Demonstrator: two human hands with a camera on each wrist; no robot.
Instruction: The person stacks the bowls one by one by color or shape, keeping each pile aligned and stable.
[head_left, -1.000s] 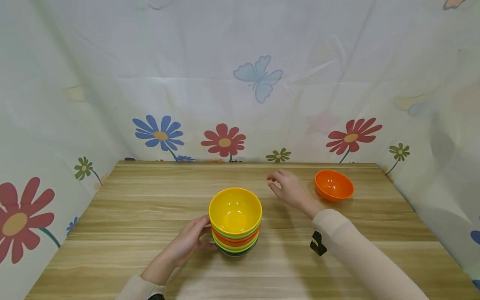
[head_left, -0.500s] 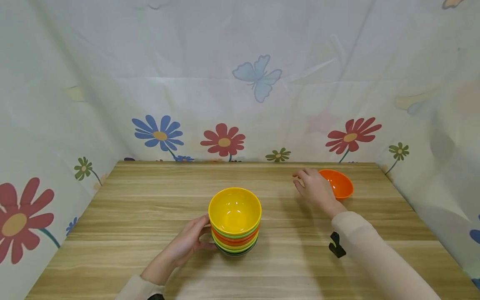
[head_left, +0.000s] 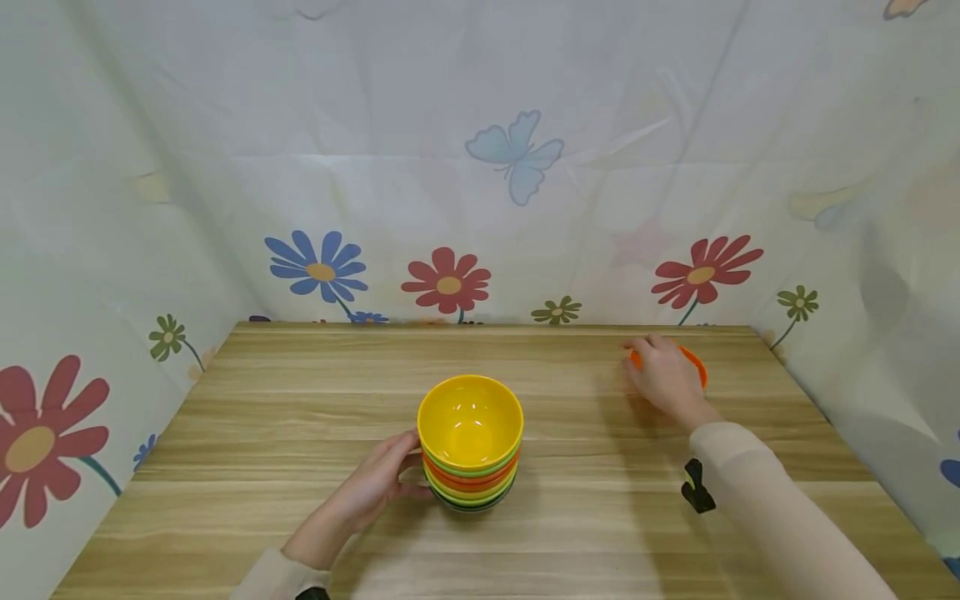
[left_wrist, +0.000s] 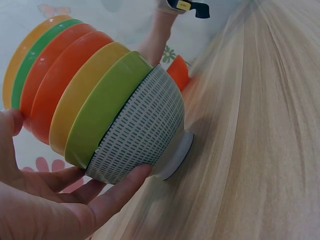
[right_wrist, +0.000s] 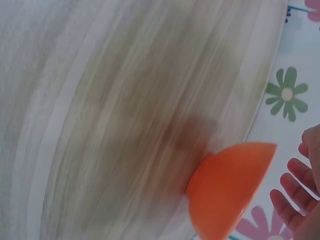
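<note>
A stack of several nested bowls (head_left: 471, 433) stands mid-table, a yellow one on top. At its bottom a white bowl with green dashes (left_wrist: 137, 125) shows in the left wrist view. My left hand (head_left: 371, 483) holds the stack from the left, its thumb near the upper rims and its fingers along the patterned bowl. To the far right, my right hand (head_left: 666, 379) is over a single orange bowl (head_left: 694, 363), covering much of it in the head view. The right wrist view shows loosely bent fingers (right_wrist: 287, 206) beside that orange bowl's rim, apart from it.
The wood-grain table (head_left: 315, 375) runs back to a white curtain (head_left: 375, 108) printed with flowers and a butterfly. A black strap (head_left: 697, 487) hangs by the right sleeve (head_left: 772, 500).
My right hand has moved right, from the space behind the stack to over the orange bowl. The left hand and the stack stay where they were.
</note>
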